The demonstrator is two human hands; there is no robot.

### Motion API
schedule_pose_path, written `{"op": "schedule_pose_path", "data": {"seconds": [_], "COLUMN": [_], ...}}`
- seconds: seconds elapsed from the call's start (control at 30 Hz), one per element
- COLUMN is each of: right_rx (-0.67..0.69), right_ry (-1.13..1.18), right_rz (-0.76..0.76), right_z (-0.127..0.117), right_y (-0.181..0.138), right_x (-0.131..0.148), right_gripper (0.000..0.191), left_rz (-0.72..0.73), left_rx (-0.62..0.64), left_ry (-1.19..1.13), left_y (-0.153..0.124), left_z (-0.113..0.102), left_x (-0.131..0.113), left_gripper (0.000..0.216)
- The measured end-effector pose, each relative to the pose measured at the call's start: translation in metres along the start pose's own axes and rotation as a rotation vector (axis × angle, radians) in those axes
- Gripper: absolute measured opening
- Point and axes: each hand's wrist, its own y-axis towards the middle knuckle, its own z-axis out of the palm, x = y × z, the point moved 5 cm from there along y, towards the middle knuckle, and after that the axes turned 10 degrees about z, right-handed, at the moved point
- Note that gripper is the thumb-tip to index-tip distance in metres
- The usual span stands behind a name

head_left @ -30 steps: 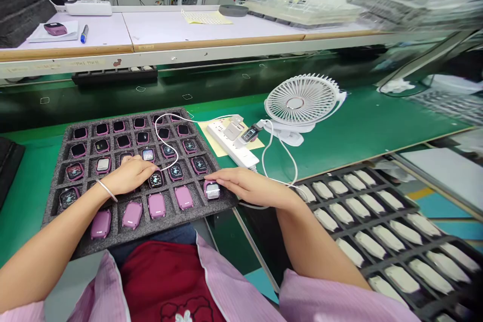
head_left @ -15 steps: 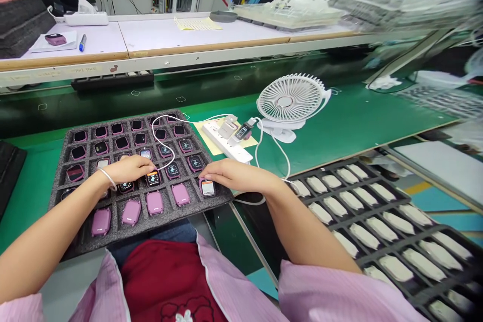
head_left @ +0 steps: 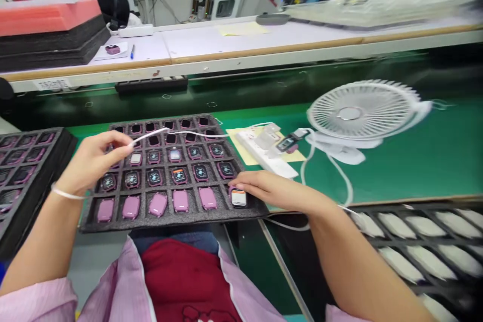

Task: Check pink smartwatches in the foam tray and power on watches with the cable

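Observation:
My left hand (head_left: 100,158) pinches a white cable (head_left: 151,135) above the left side of a dark foam tray (head_left: 173,217). The tray's cells hold purple smartwatches, many screen up with lit or dark faces. Along the front row, several lie with plain purple backs up, such as a watch body (head_left: 181,201). My right hand (head_left: 264,186) has its fingertips on a smartwatch (head_left: 238,197) with a lit white and orange screen, at the tray's front right corner. Its thumb is hidden. From my left hand the cable runs right toward a white power strip (head_left: 267,158).
A white fan (head_left: 362,110) stands right of the power strip on the green bench. Another foam tray (head_left: 62,136) of watches lies left. At lower right, a black tray (head_left: 400,241) carries pale wrapped pieces. A shelf (head_left: 196,48) crosses behind, bearing red and black foam (head_left: 56,17).
My left hand has lifted off the lit watch and moved left and up with the cable. My right hand stays at the corner watch. The view has turned left.

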Motion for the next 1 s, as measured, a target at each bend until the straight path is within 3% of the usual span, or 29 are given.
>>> {"op": "schedule_pose_path", "data": {"seconds": [0.03,0.1,0.2,0.3,0.43,0.57,0.67,0.73,0.8,0.9,1.0], "right_rx": [-0.004,0.001,0.012,0.034,0.019,-0.251,-0.265,-0.235,-0.217,-0.200,-0.205], "right_ry": [0.016,0.042,0.068,0.084,0.070,0.006,-0.016,-0.079,-0.154,-0.197,-0.220], "right_rz": [-0.005,-0.017,-0.027,-0.014,0.026,0.046,-0.112,-0.180,-0.196,-0.193,-0.193], "right_z": [0.001,0.005,0.009,0.008,0.001,-0.003,0.016,0.032,0.043,0.048,0.047], "right_y": [0.001,0.003,0.006,0.008,0.010,0.007,0.003,0.000,-0.002,-0.003,0.000], "right_x": [-0.003,-0.010,-0.017,-0.020,-0.015,0.009,0.044,0.060,0.066,0.060,0.051], "right_gripper": [0.046,0.044,0.040,0.035,0.035,0.033,0.029,0.029,0.027,0.027,0.024], "left_rz": [-0.018,-0.058,-0.107,-0.098,0.007,0.184,0.266,0.235,0.103,-0.126,-0.183], "left_rx": [-0.036,0.052,0.264,0.346,0.383,0.403,0.450,0.439,0.391,0.344,0.366], "left_ry": [0.000,0.042,0.098,0.215,0.487,0.753,0.760,0.668,0.523,0.271,0.115], "left_y": [-0.020,-0.059,-0.106,-0.129,-0.135,-0.129,-0.123,-0.117,-0.111,-0.106,-0.105], "left_z": [-0.016,-0.029,-0.018,0.000,0.011,0.014,0.016,0.011,0.000,-0.014,-0.014], "left_x": [0.006,0.018,0.035,0.045,0.044,0.034,0.033,0.038,0.051,0.073,0.080], "left_gripper": [0.032,0.030,0.030,0.027,0.018,0.021,0.020,0.022,0.033,0.045,0.045]}}
